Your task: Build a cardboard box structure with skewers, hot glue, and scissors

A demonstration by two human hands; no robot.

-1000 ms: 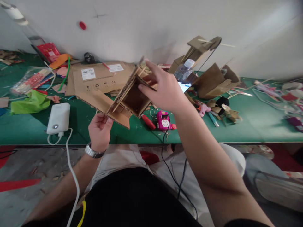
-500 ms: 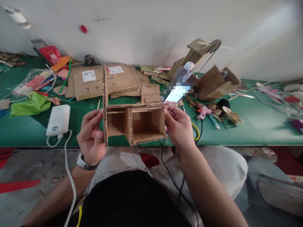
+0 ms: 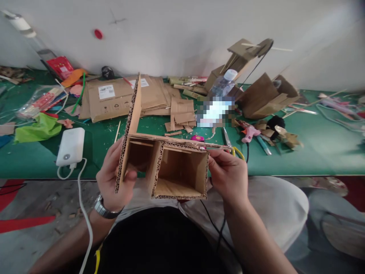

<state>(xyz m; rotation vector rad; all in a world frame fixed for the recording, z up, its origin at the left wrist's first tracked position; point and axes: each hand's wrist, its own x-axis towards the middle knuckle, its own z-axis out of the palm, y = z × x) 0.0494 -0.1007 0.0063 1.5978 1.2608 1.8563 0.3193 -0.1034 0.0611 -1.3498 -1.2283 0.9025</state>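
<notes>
I hold a cardboard model (image 3: 171,171) with two open box-like compartments and one tall upright wall, above my lap in front of the green table (image 3: 299,156). My left hand (image 3: 112,182) grips its left side, thumb hooked into the left compartment behind the tall wall. My right hand (image 3: 228,175) pinches the right edge of the larger compartment. Both openings face me and show bare cardboard inside.
On the table lie flattened cardboard boxes (image 3: 114,97), cardboard scraps (image 3: 182,114), a white power bank (image 3: 70,146) with a white cable, a phone (image 3: 215,110), a water bottle (image 3: 224,83), a pink glue gun (image 3: 249,133), a green cloth (image 3: 40,127) and cardboard constructions (image 3: 265,95).
The cardboard model has come lower and closer to me, tilted so its tall wall leans right. My left thumb has moved into the left compartment. Both hands kept hold.
</notes>
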